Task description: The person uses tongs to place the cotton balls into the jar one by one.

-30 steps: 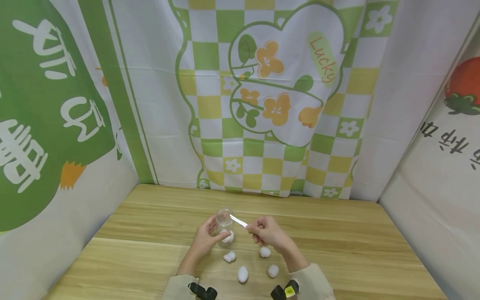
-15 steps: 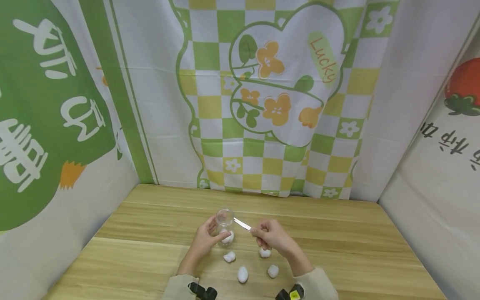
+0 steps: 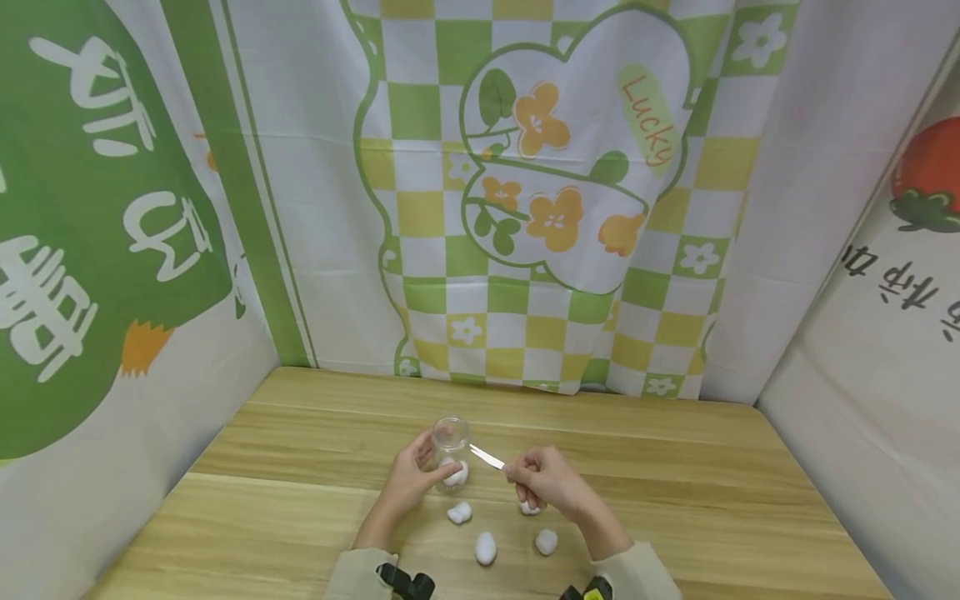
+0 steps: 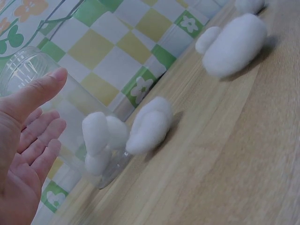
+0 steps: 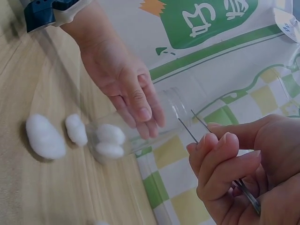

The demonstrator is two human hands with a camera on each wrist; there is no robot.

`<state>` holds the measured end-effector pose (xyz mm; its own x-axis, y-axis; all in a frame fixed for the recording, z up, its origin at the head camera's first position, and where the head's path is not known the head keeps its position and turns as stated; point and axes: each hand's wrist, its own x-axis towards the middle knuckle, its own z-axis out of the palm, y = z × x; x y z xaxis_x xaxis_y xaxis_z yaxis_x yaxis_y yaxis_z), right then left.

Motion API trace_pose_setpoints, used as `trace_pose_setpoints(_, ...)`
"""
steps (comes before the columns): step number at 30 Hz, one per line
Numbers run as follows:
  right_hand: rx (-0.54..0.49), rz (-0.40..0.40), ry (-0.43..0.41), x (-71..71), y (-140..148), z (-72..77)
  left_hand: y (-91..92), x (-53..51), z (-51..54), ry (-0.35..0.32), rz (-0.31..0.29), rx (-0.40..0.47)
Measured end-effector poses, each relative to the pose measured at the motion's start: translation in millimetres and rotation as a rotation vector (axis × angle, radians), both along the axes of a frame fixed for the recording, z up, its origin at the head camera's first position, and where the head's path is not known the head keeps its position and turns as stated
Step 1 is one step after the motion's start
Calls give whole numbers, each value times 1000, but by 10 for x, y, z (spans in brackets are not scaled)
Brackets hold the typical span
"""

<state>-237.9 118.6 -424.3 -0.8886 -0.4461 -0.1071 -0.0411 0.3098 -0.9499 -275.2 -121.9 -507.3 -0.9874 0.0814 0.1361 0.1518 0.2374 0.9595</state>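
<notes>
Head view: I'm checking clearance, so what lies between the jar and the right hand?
In the head view, the tweezers, held by the right hand, lie there, tips toward the jar. Whether they touch it is unclear.

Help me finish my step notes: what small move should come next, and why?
Probably lower the tweezers in the right hand to the loose ball nearest the jar: their tips are apart with nothing between them, the left hand holds the jar, and similar balls sit inside.
</notes>
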Motion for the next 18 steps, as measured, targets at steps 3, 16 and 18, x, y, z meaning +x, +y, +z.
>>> trace_pose_setpoints(3, -3, 10, -10, 15, -6, -31, -2, -1, 0, -4, 0, -1)
trace_pose_setpoints(16, 25, 6, -20, 61, -8, -96, 2, 6, 6, -2, 6, -4)
trace_pose_setpoints(18, 35, 2, -20, 69, -12, -107, 0, 12, 8, -4, 2, -2)
